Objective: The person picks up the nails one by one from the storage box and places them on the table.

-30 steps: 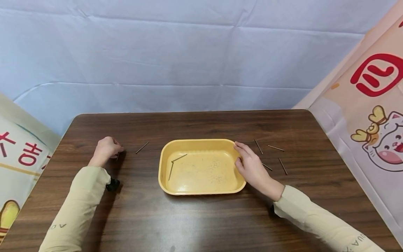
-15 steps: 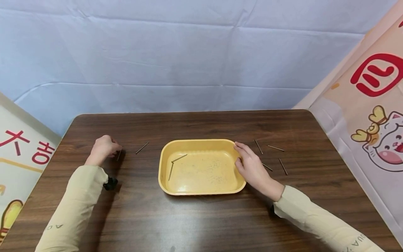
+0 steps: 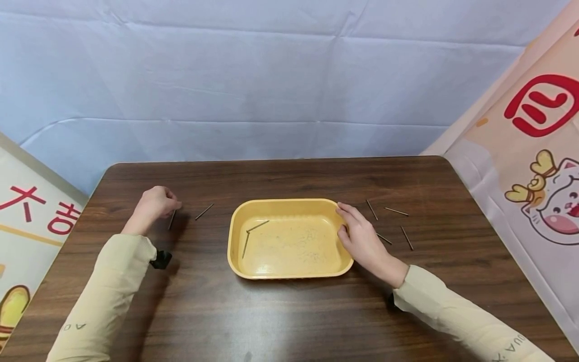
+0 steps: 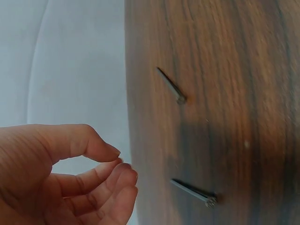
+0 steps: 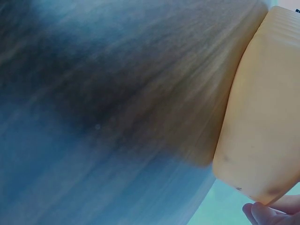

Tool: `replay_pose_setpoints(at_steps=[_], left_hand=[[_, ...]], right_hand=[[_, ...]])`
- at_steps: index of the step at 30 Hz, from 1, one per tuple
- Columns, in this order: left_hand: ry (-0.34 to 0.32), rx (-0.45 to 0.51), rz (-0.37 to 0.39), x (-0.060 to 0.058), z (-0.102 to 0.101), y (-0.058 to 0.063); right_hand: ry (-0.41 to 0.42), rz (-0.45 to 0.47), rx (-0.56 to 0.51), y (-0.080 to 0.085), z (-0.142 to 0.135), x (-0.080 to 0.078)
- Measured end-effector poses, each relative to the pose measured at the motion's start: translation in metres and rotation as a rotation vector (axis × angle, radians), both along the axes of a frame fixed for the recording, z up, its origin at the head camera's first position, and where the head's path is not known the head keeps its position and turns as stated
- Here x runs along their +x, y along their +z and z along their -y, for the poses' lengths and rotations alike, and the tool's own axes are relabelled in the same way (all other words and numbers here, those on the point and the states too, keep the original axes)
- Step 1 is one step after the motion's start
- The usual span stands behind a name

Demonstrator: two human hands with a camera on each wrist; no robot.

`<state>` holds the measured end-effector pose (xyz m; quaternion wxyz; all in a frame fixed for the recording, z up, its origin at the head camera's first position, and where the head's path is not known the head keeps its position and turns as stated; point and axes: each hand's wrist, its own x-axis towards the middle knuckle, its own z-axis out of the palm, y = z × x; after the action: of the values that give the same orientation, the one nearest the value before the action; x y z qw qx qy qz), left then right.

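My left hand [image 3: 156,205] hovers over the left part of the table, thumb tip meeting the curled fingertips, with nothing seen between them in the left wrist view. Just below its fingers in the head view lies a thin dark nail [image 4: 193,191]. A second nail [image 4: 171,86] rests a little to the right of it. At the table's middle stands a yellow plastic tray [image 3: 289,275]; two nails, one being this nail [image 3: 258,226], lie inside at its left. My right hand [image 3: 364,241] holds the tray's right rim, its fingers also visible at the tray in the right wrist view.
Several more nails lie right of the tray, among them a nail [image 3: 396,211] and another nail [image 3: 407,238]. The brown wooden table [image 3: 280,322] ends at a pale cloth backdrop [image 3: 271,75]. Printed banners [image 3: 543,211] hang at both sides.
My left hand has lifted away from the nail beneath it and moved slightly toward the back, so more of that nail shows. The right hand and tray have stayed put.
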<state>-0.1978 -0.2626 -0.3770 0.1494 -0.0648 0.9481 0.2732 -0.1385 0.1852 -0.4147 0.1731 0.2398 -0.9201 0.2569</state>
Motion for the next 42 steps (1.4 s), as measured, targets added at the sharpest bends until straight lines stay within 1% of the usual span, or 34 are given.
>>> replay_pose_setpoints(at_steps=[8, 11, 14, 21, 25, 28, 35, 42], left_hand=[[-0.028, -0.026, -0.009, 0.001, -0.013, 0.010], [-0.040, -0.034, -0.033, 0.001, -0.018, 0.013], [-0.057, -0.054, -0.074, 0.001, -0.022, 0.016], [-0.095, -0.070, -0.129, 0.003, -0.031, 0.025], [-0.112, -0.096, -0.136, 0.004, -0.038, 0.032], [-0.122, -0.117, -0.124, 0.005, -0.043, 0.036], [-0.149, -0.148, -0.166, 0.008, -0.054, 0.046], [-0.171, -0.152, -0.195, 0.014, -0.065, 0.055]], right_hand=[[0.001, 0.004, 0.004, 0.001, 0.000, 0.000], [0.000, 0.006, 0.005, 0.001, 0.000, 0.000], [-0.002, 0.012, 0.007, 0.001, 0.000, 0.000], [-0.004, 0.015, 0.007, 0.001, 0.000, 0.001], [-0.006, 0.019, 0.007, 0.001, 0.000, 0.001], [-0.009, 0.025, 0.010, 0.001, 0.000, 0.001], [-0.012, 0.020, 0.016, 0.000, 0.000, 0.001], [-0.007, 0.004, 0.013, 0.000, 0.000, 0.000]])
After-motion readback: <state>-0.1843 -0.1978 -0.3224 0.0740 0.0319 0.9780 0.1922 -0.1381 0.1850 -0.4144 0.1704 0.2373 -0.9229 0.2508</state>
